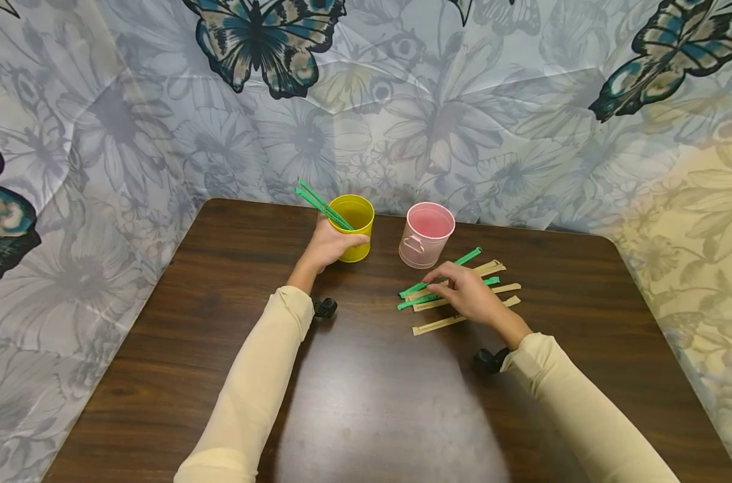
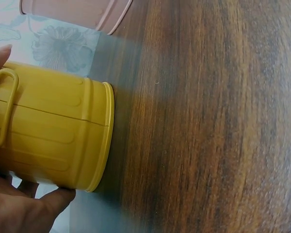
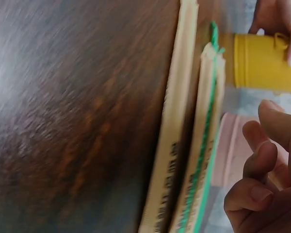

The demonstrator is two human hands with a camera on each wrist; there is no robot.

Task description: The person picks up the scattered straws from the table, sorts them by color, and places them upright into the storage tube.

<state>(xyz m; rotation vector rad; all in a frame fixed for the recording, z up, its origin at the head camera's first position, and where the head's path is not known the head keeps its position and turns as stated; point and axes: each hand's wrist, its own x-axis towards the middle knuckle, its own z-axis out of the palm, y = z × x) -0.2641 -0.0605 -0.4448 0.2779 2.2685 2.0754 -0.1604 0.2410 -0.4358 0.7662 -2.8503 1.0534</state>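
Near the far edge of the counter (image 1: 366, 402), the left grip (image 1: 332, 243) is clamped round a yellow bucket (image 1: 361, 252), with green sticks (image 1: 334, 216) leaning out over its rim. Just to the right stands a pink bucket (image 1: 426, 249), and in front of it lies a loose bundle of beige sticks (image 1: 438, 325) and more green ones. Over that bundle hovers the right grip (image 1: 464, 292), its thumb and fingertips slightly apart with nothing seen between them; whether they touch a stick, I cannot tell. The step in hand looks like picking out another green stick while the yellow bucket is steadied. The next move seems to call for a light pinch on one green stick, leaving the beige ones crossing it undisturbed
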